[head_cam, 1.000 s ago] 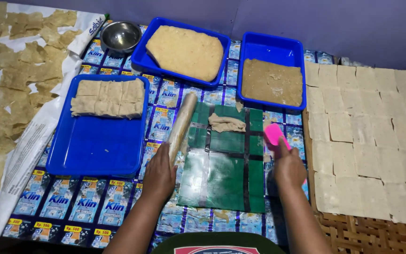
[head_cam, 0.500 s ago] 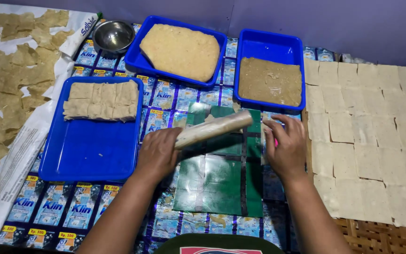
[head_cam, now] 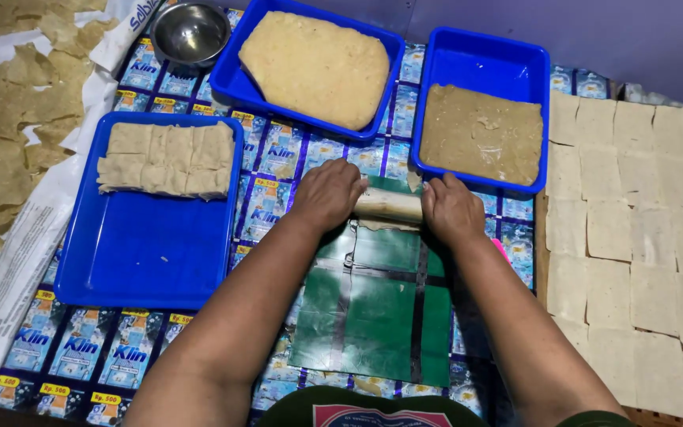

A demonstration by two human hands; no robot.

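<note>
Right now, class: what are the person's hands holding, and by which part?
A rolling pin, left hand and right hand pressing on its two ends.

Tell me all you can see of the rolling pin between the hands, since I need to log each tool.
The rolling pin is a pale, cream-coloured cylinder, likely wood. It lies flat and crosswise at the far end of the green mat. The left hand covers its left end and the right hand covers its right end, so only the middle shows. A thin edge of pale dough peeks out beneath it on the near side. Its ends and any handles are hidden.
</note>
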